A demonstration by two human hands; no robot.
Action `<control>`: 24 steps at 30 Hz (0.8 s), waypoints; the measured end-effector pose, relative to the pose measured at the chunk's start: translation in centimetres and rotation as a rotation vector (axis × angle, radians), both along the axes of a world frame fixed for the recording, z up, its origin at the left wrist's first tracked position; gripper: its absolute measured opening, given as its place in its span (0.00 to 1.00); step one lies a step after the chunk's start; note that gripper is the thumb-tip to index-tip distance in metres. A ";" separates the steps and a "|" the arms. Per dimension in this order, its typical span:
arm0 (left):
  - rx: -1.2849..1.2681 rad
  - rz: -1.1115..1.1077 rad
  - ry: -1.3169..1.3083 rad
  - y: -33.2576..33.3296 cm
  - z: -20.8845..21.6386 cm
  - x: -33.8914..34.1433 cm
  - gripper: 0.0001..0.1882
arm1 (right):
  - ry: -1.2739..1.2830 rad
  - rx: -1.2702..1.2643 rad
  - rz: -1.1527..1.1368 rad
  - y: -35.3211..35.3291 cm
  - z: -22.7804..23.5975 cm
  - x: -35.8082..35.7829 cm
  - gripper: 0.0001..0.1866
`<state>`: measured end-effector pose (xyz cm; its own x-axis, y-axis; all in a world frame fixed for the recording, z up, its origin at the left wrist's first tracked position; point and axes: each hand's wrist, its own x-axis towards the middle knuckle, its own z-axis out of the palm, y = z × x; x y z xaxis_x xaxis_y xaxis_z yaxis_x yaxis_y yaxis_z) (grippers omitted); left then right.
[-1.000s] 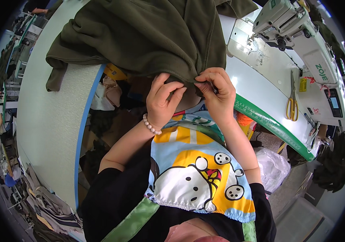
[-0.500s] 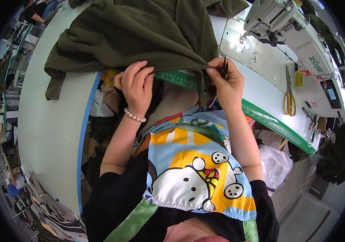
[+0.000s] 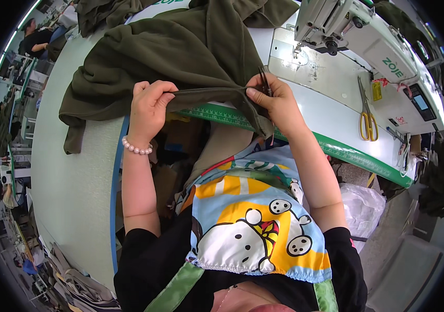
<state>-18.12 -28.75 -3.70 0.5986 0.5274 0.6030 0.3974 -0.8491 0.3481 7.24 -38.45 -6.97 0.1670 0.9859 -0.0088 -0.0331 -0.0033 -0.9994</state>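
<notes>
A dark olive garment of soft cloth lies heaped over the table, its near edge stretched between my hands. My left hand pinches that edge between thumb and fingers. Gripping the same edge further right is my right hand, thumb on top. Small dark thread snips are tucked in the right hand, blades pointing up and away. A loose corner of the cloth hangs below the right hand over the table's front edge.
A white sewing machine stands at the right. Yellow-handled scissors lie beside it. A green measuring strip runs along the table edge. The pale table extends left. A clear plastic bag sits low at right.
My left hand has moved left and closed on the cloth edge, which is now stretched straight between both hands. The right hand has shifted slightly left, still holding cloth and snips.
</notes>
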 end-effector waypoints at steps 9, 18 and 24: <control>-0.007 -0.007 -0.006 1.3 0.1 -0.2 0.02 | 0.251 -0.055 0.088 0.1 1.1 -0.3 0.07; 0.026 -0.014 -0.002 0.7 0.1 -0.4 0.02 | 0.095 0.010 0.202 -0.3 1.5 0.1 0.09; 0.075 -0.020 0.068 -0.2 0.6 0.0 0.05 | 0.330 -0.108 0.144 0.0 1.5 -0.1 0.09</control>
